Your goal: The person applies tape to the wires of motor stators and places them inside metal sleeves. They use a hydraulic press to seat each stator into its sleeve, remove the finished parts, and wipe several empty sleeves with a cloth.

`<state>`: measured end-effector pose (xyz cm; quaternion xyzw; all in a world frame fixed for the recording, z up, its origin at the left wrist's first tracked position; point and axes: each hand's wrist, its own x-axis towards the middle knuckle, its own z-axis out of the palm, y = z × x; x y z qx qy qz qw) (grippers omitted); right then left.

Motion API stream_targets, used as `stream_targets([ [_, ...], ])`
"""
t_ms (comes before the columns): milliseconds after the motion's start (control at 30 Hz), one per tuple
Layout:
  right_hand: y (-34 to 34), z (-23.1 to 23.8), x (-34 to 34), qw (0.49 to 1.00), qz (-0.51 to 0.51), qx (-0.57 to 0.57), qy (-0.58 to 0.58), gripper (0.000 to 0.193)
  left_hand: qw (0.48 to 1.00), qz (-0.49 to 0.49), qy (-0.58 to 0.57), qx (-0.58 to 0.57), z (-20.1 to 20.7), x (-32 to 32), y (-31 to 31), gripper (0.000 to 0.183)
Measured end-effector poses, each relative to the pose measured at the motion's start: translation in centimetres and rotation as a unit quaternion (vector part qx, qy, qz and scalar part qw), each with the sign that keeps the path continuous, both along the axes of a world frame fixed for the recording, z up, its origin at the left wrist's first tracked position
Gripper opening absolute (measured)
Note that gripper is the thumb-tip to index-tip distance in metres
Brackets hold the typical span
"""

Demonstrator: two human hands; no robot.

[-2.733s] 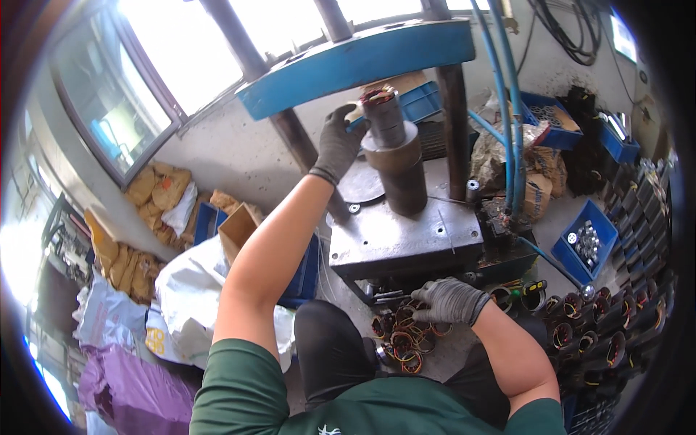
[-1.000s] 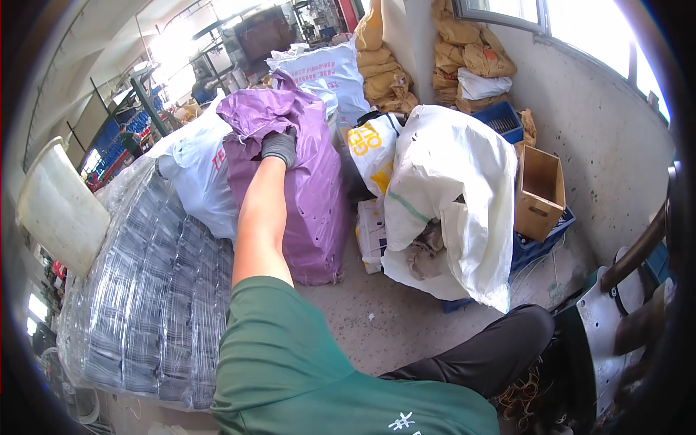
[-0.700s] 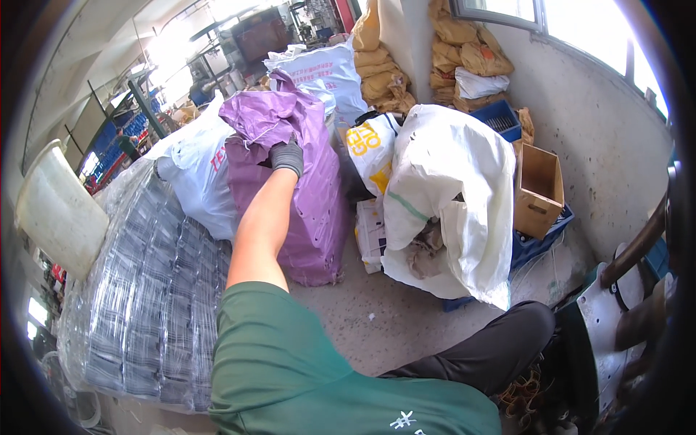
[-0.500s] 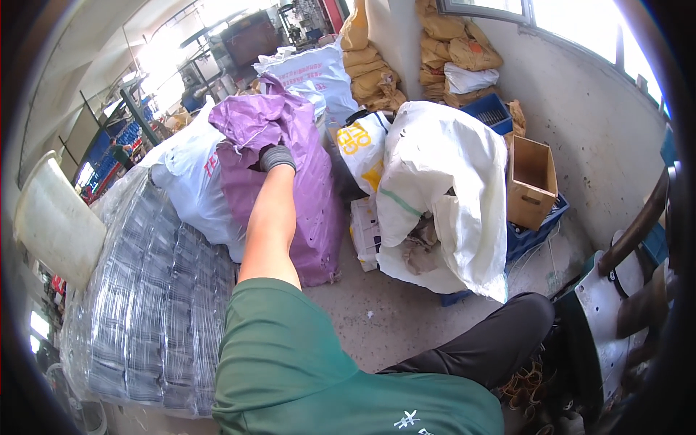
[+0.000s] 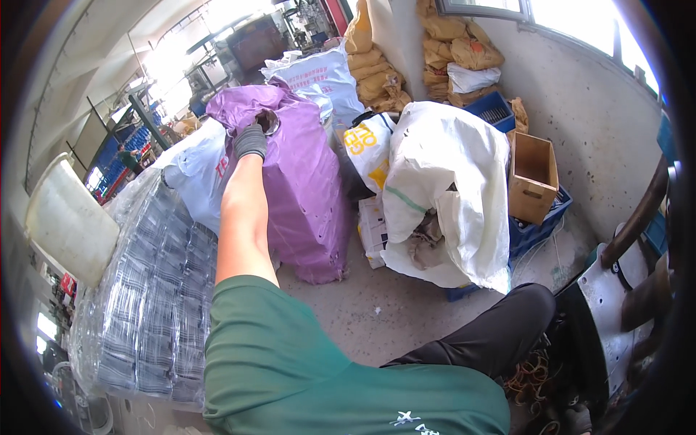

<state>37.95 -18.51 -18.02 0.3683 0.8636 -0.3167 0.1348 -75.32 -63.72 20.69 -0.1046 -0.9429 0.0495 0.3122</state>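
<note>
My left hand (image 5: 250,142), in a grey knit glove, is at the small opening in the upper part of a large purple sack (image 5: 308,196). Its fingers look curled in at the opening's edge, where a dark, pale-rimmed shape (image 5: 268,122) shows. Whether that shape is the sack's torn edge or something between my fingers, I cannot tell. The bare forearm comes out of a green sleeve and crosses in front of a pale blue-white sack (image 5: 197,170). My right hand is not visible.
Left of my arm stands a plastic-wrapped stack (image 5: 148,297), with a whitish tub (image 5: 72,217) behind it. To the right are an open white sack (image 5: 449,174), a wooden box (image 5: 533,177) and blue crates (image 5: 489,112). Machine parts (image 5: 609,312) stand close at the right.
My left hand has drawn back from inside the purple sack's opening and moved left and slightly up. The sack's top has shifted, and its opening now shows. The view has shifted slightly.
</note>
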Motion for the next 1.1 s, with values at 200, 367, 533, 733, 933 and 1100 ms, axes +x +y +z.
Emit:
stream_targets([
  [200, -0.7, -0.3, -1.8, 0.970, -0.231, 0.017, 0.070, 0.022, 0.993, -0.027, 0.065, 0.095, -2.4, 1.8, -1.0, 0.024],
  [367, -1.4, 1.0, -2.1, 0.961, -0.252, -0.009, 0.112, 0.026, 0.968, -0.157, 0.147, -0.130, -2.8, 2.7, -1.9, 0.024],
  [533, -2.0, 2.2, -2.0, 0.959, -0.259, -0.042, 0.108, 0.029, 0.984, -0.146, 0.101, -0.032, -3.1, 2.8, -2.6, 0.025],
  [733, -1.9, 1.4, -1.3, 0.951, -0.277, -0.070, 0.115, 0.030, 0.938, -0.042, 0.156, 0.308, -6.5, 2.8, -2.4, 0.027],
  [933, -1.1, -0.4, 0.2, 0.973, -0.219, -0.007, 0.071, 0.025, 0.975, -0.177, 0.123, -0.051, -3.3, 3.2, 0.6, 0.033],
  [1100, -0.2, -0.8, -0.7, 0.961, -0.267, -0.017, 0.071, 0.021, 0.973, -0.148, 0.018, -0.178, -1.0, 2.6, 1.4, 0.037],
])
